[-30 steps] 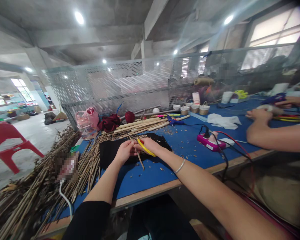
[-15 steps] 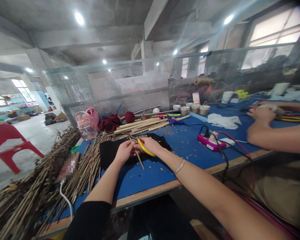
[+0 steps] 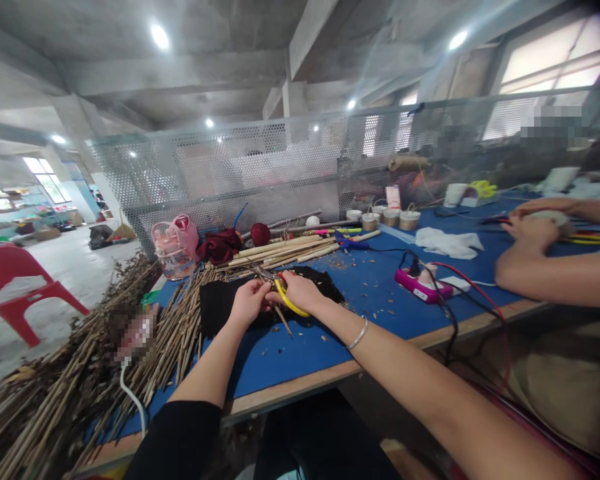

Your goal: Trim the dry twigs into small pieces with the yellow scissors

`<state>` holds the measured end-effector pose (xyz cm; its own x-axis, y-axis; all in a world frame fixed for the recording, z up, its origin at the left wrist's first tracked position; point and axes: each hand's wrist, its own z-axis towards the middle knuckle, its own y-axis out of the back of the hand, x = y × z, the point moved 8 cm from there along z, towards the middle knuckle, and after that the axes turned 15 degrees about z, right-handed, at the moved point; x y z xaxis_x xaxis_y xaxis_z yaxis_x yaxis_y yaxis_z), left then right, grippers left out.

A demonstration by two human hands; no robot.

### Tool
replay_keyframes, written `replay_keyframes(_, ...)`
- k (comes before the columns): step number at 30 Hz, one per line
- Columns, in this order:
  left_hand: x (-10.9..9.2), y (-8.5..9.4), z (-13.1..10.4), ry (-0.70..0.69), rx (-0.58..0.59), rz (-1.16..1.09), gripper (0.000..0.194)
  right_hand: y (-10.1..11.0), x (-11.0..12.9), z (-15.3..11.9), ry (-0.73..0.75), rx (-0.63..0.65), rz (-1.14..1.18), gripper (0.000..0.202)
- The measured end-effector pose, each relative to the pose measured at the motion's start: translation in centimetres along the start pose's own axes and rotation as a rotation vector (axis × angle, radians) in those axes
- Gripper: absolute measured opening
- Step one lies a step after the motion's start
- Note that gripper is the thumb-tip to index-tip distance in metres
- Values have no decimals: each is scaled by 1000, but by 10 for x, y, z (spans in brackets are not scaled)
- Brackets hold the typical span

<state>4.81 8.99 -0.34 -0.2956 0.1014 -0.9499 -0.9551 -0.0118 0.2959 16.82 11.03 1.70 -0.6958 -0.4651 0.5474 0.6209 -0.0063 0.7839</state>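
My left hand (image 3: 250, 301) is closed on a short thin stick (image 3: 283, 321), whose lower end points down toward the table's front edge. My right hand (image 3: 300, 291) grips a pair of scissors (image 3: 289, 301) with yellow and red handles. The scissor blades point up and left, past the fingertips of my left hand. Fingers hide where blades and stick meet. Both hands are close together over a black cloth (image 3: 215, 308) scattered with wood chips.
Many dry twigs (image 3: 180, 333) pile up at left. Peeled sticks (image 3: 280, 250), a blue glue gun (image 3: 350, 244) and a pink bag (image 3: 173, 247) lie behind the cloth. A purple power strip (image 3: 420, 287) with cables sits right, near a co-worker's hands (image 3: 535, 223).
The stick's lower end has shifted slightly right and up. Both my hands stay nearly in place. At right, the co-worker's hands have moved a little.
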Motion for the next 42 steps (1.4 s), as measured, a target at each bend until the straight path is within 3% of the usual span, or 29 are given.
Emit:
replay_keyframes(24,0,2,1,8,-18,13,32,-1,-9,2,-85,63,46,59)
replay_keyframes(30,-3,4,0,-30,-43,76,32,5,-3,0,-26,52,-103,69)
replay_keyframes(42,-10,5,0,-114,-123,110,29,-3,2,0,36,76,46,67)
